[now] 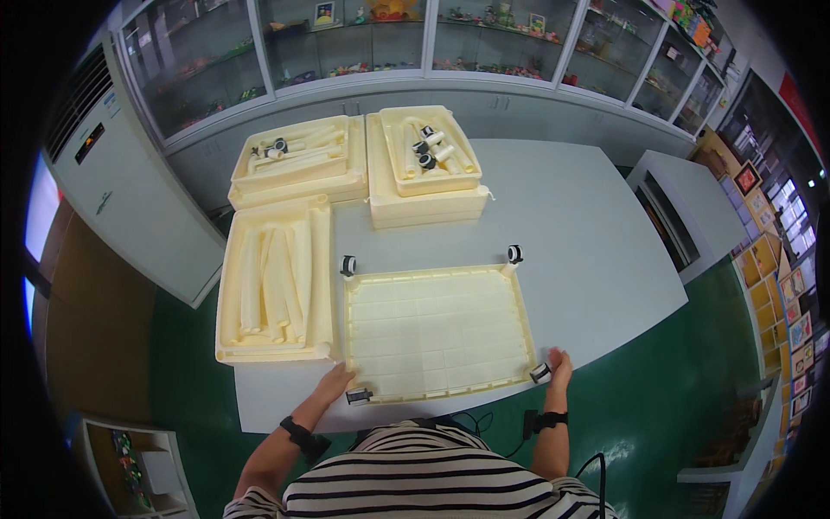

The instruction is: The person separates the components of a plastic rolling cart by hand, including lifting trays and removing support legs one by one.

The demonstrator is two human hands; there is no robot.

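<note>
Before me on the grey table lies a cream plastic shelf tray (pixel 437 333), underside up, with a ribbed rim. A black-and-white caster wheel stands at each corner: far left (pixel 347 265), far right (pixel 515 254), near left (pixel 359 396) and near right (pixel 540 373). My left hand (pixel 335 381) is closed on the tray's left edge by the near-left wheel, its fingertips partly hidden. At the near-right corner, my right hand (pixel 560 368) has curled fingers against the caster wheel there. Both forearms wear black straps.
Left of the tray, a cream tray (pixel 324 285) holds long cream tubes. Two stacks of cream trays at the back, left (pixel 346 186) and middle (pixel 424 210), carry tubes and more casters. The grey table (pixel 571 225) ends close to my body. A white air conditioner (pixel 130 186) stands left.
</note>
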